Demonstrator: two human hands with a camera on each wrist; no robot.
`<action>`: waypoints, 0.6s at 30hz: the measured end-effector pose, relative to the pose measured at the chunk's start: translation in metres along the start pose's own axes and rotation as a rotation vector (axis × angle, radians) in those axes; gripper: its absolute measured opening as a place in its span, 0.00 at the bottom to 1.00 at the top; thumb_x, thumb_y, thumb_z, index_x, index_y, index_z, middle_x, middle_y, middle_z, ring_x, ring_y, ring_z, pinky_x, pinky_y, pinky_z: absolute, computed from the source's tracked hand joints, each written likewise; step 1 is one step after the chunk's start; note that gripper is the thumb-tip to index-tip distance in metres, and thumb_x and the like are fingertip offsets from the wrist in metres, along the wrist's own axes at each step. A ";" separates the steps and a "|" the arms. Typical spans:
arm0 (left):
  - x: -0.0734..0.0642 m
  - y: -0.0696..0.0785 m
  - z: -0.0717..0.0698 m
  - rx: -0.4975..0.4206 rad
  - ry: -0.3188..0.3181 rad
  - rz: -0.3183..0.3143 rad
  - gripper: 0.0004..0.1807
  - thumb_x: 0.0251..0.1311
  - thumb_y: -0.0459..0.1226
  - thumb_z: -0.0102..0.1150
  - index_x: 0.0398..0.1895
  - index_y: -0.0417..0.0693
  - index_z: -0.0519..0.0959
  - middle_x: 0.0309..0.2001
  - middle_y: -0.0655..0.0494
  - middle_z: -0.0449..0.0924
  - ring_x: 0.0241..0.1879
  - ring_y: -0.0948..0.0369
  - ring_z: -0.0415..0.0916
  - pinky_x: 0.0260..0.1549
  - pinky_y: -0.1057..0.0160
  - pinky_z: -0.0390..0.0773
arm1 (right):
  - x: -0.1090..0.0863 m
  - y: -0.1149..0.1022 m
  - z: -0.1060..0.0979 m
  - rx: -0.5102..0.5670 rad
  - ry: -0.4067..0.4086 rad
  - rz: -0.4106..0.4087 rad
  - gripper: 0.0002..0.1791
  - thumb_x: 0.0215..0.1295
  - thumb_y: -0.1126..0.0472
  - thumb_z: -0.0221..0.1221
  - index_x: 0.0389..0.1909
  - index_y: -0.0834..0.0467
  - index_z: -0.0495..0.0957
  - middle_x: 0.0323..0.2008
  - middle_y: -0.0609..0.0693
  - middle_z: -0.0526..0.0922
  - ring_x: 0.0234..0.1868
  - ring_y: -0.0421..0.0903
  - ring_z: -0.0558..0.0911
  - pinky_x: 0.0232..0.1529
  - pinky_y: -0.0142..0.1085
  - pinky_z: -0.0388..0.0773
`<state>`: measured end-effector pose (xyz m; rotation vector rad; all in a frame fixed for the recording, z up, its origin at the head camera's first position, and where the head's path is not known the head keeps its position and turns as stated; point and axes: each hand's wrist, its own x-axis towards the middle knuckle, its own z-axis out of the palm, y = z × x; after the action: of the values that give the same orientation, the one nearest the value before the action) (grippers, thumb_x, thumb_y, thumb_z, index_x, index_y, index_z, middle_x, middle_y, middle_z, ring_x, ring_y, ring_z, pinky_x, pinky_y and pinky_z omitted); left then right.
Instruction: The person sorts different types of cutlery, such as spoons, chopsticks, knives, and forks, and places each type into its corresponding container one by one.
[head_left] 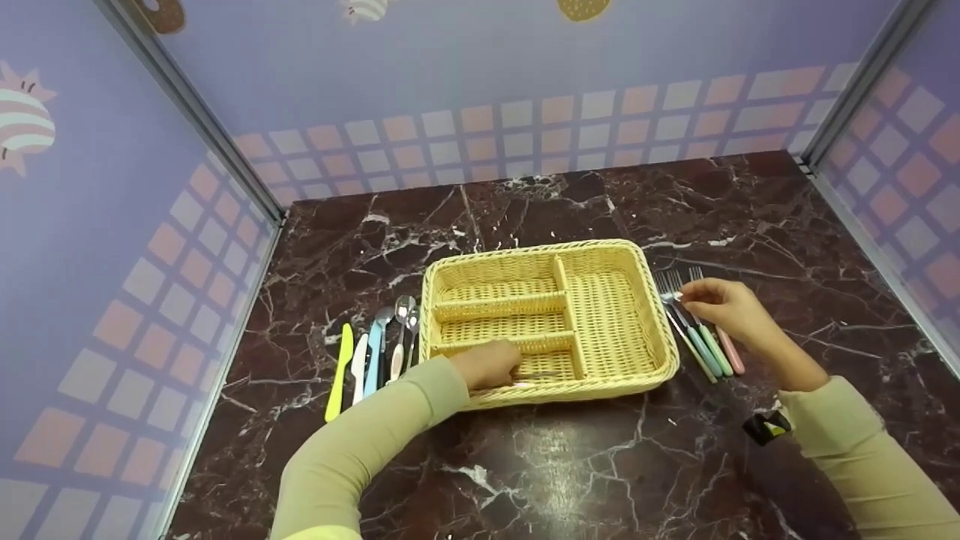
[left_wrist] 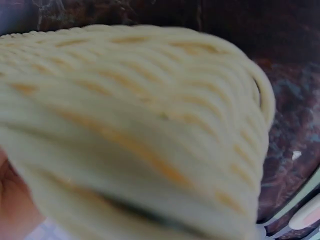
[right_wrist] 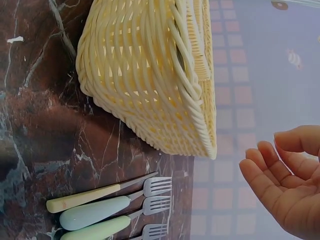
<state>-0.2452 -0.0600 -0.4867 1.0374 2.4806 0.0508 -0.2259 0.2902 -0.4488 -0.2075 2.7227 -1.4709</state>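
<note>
A pale yellow wicker basket with dividers stands mid-table. My left hand is down in its front left compartment, fingers curled. A thin metallic piece of cutlery shows beside those fingers; its kind is hidden. In the left wrist view the basket's woven side fills most of the picture. On the right, my right hand hovers by several forks, its fingers loosely bent and nothing between them. The right wrist view has that hand apart from a blue-handled fork and its neighbours.
Left of the basket lie a yellow knife, a white knife, a light blue knife and several spoons. Patterned panels enclose the dark marble table at the back and sides.
</note>
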 end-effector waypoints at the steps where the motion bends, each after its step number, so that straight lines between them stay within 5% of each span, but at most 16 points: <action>1: 0.000 0.000 0.000 -0.001 -0.001 -0.010 0.17 0.52 0.28 0.56 0.10 0.48 0.66 0.15 0.60 0.63 0.18 0.64 0.58 0.17 0.70 0.63 | 0.000 0.000 0.000 0.000 -0.001 0.002 0.15 0.59 0.70 0.54 0.45 0.75 0.73 0.37 0.57 0.81 0.32 0.31 0.76 0.32 0.22 0.74; 6: 0.000 0.003 0.001 0.035 0.023 -0.039 0.20 0.57 0.30 0.55 0.10 0.50 0.63 0.18 0.55 0.73 0.19 0.64 0.61 0.19 0.69 0.64 | 0.000 0.004 0.000 -0.001 -0.016 0.011 0.15 0.60 0.70 0.54 0.46 0.75 0.72 0.38 0.60 0.80 0.32 0.30 0.76 0.32 0.24 0.75; 13: 0.001 0.009 0.004 0.265 0.026 -0.029 0.10 0.58 0.31 0.55 0.20 0.47 0.75 0.25 0.53 0.79 0.24 0.62 0.73 0.23 0.68 0.74 | 0.000 0.005 0.001 -0.005 -0.024 0.019 0.15 0.60 0.69 0.54 0.46 0.74 0.73 0.41 0.68 0.78 0.32 0.28 0.75 0.32 0.24 0.75; 18: -0.009 0.009 -0.019 -0.005 0.036 -0.013 0.19 0.54 0.29 0.57 0.12 0.48 0.61 0.13 0.59 0.55 0.15 0.64 0.52 0.16 0.69 0.58 | -0.004 0.010 -0.001 -0.097 0.013 0.029 0.15 0.60 0.68 0.55 0.46 0.73 0.74 0.41 0.68 0.78 0.34 0.34 0.77 0.34 0.28 0.76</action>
<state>-0.2414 -0.0577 -0.4647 1.0272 2.5182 0.0721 -0.2226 0.2970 -0.4573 -0.1621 2.7975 -1.3387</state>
